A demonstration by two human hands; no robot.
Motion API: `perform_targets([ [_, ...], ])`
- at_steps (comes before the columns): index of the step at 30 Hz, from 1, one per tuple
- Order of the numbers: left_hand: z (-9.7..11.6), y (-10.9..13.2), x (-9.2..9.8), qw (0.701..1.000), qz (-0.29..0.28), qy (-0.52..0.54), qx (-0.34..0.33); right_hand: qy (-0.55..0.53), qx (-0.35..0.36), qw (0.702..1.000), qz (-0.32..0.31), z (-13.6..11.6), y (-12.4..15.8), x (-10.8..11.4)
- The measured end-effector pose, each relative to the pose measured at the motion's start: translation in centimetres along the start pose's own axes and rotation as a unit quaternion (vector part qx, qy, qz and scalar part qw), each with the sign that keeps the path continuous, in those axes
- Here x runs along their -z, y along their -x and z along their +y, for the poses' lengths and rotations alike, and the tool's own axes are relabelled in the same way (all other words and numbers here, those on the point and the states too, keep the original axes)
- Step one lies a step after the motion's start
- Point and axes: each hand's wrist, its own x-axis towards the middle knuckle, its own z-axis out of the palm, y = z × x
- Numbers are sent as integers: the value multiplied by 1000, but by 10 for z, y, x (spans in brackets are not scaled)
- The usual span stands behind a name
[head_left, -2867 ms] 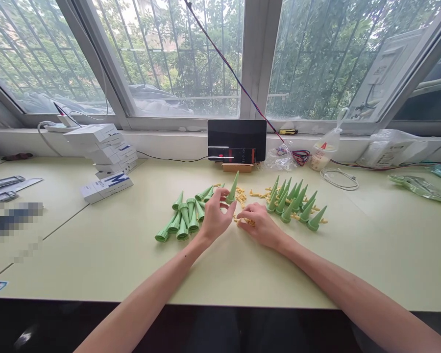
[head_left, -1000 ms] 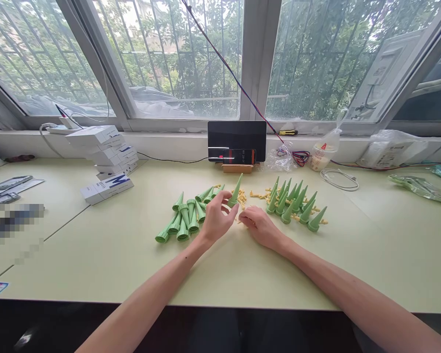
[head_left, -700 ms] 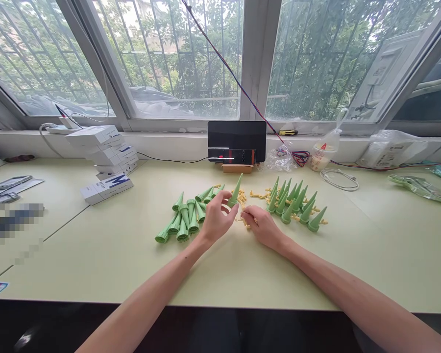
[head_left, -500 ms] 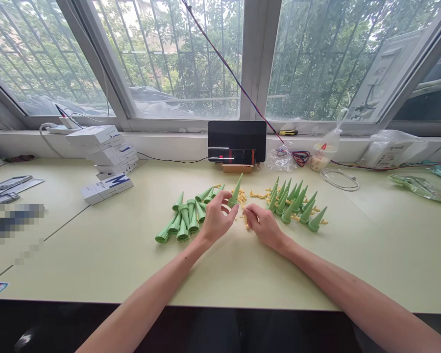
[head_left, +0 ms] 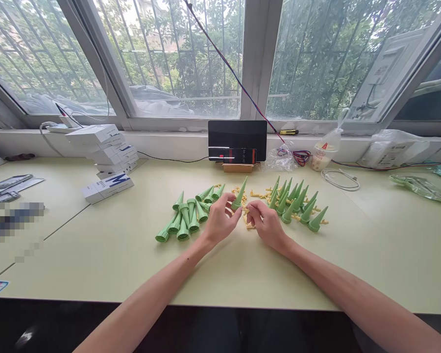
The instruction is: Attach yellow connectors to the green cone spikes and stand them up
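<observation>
My left hand [head_left: 223,220] is closed round the base of a green plastic cone spike [head_left: 240,192], which points up and leans slightly right. Close beside it, my right hand [head_left: 266,223] is pinched at the fingertips on a small yellow plastic piece, mostly hidden by the fingers. Loose yellow pieces [head_left: 255,193] lie on the table behind and between the hands. Left of my left hand is a heap of green cone spikes [head_left: 183,230], many with their hollow ends toward me. To the right, several green cones [head_left: 315,221] stand point up with yellow pieces sticking out of their bases.
A dark screen [head_left: 237,132] with a phone [head_left: 242,156] before it stands at the back. White boxes [head_left: 108,189] are stacked at the left. A bagged cup [head_left: 321,156], a coiled white cable [head_left: 340,180] and plastic packaging [head_left: 424,189] lie toward the right.
My left hand has moved a little to the right with the cone spike, bringing its base closer to my right fingertips. My right hand has shifted slightly right.
</observation>
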Motion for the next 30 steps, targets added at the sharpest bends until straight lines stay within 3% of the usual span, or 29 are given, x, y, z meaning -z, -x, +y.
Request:
perform_targets([
  [30, -1, 1, -2, 1000, -10, 9, -3, -40, -7, 999, -25, -3, 1, 2],
])
